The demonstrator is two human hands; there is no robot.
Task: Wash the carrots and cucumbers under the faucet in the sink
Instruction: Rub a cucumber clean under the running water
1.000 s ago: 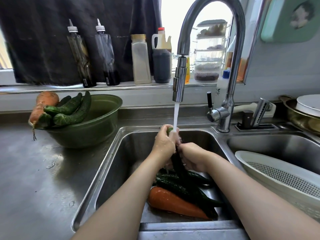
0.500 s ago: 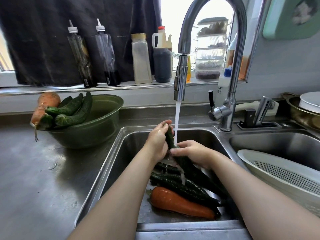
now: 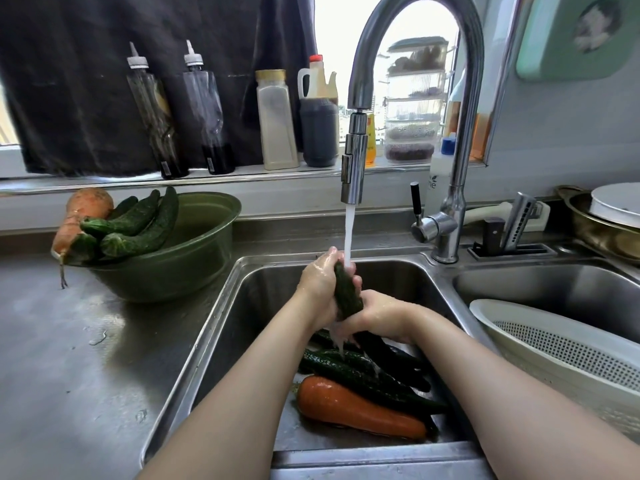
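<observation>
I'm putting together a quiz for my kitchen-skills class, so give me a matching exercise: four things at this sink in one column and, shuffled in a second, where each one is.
Things
1. held cucumber
2. wet carrot
3. green bowl
4. white colander

Places
A. on the counter, beside the left basin
B. under the faucet's running water
C. lying on the left basin's floor
D. at the right basin

Pairs: 1-B, 2-C, 3-A, 4-D

Blown-out window (image 3: 349, 46) backlight; fisheye edges
</observation>
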